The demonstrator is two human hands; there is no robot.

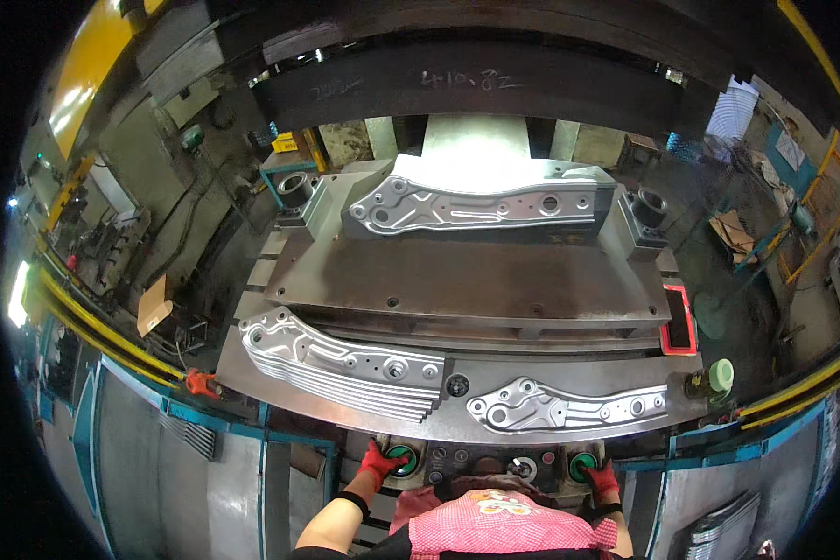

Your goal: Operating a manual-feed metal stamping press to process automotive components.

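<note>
Both my hands wear red gloves and rest on a control panel (462, 457) at the press's front edge. My left hand (380, 462) has its fingers apart and touches a green push button (402, 458). Over another green push button (581, 465) lies my right hand (604, 479), fingers apart, holding nothing. Beyond the left hand lies a stack of stamped metal brackets (345, 366). A single stamped bracket (569, 407) lies on the table at right. Farther back, another stamped bracket (476, 204) sits on the lower die (467, 275), under the raised press ram (476, 84).
Guide bushings (294, 190) flank the die. A red-rimmed black tray (679, 322) and a container with a pale green lid (721, 375) stand on the right. Yellow rails (112, 322) run along both sides. More stacked metal parts (723, 527) lie at lower right.
</note>
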